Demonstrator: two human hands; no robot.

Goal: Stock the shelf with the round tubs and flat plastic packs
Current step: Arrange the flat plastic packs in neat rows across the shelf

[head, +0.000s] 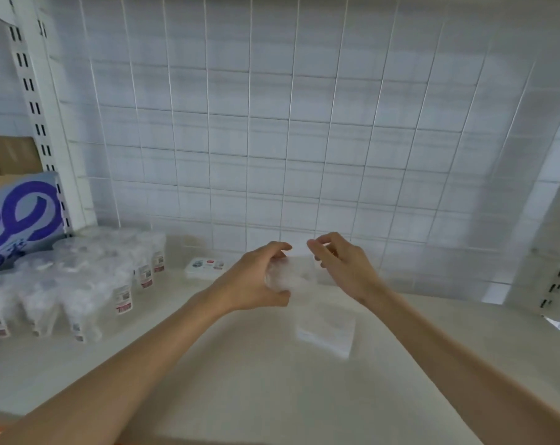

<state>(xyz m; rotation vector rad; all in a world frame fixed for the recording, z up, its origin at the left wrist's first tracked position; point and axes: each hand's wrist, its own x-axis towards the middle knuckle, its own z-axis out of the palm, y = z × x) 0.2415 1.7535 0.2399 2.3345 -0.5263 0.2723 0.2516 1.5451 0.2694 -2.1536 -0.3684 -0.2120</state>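
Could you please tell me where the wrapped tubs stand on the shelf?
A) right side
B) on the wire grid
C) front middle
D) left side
D: the tubs stand at the left of the shelf, left of the left hand gripping a clear pack.

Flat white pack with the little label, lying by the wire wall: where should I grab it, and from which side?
Probably pinch the flat white pack by its near long edge, coming from the front, thumb on top. It lies flat on the pale shelf, wrapped clear tubs stand close on its left and the wire grid stands behind it.
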